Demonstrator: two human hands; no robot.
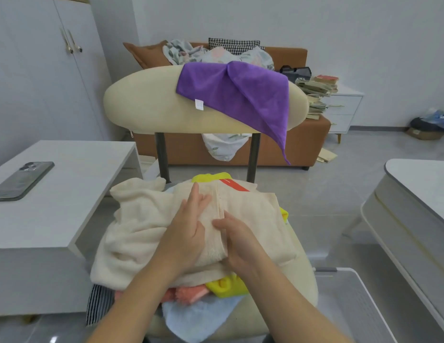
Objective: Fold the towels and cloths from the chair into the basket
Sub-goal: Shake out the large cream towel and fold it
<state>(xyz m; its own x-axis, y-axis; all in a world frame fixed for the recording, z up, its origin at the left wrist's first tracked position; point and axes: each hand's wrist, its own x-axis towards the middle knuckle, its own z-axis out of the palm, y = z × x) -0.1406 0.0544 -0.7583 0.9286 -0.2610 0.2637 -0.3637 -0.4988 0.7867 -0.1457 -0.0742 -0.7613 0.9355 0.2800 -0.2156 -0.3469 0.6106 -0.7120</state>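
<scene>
A cream towel lies on top of a pile of cloths on the seat of the cream chair. My left hand lies flat on the towel with straight fingers, pressing a fold. My right hand rests beside it, fingers flat along the folded edge. Under the towel show a yellow cloth, an orange cloth, a light blue cloth and a striped cloth. A purple cloth hangs over the chair's backrest. A white basket stands low at the right of the chair.
A white table with a phone stands at the left. Another white table is at the right. Behind the chair is a brown sofa with cushions and bedding, and a drawer unit stacked with books.
</scene>
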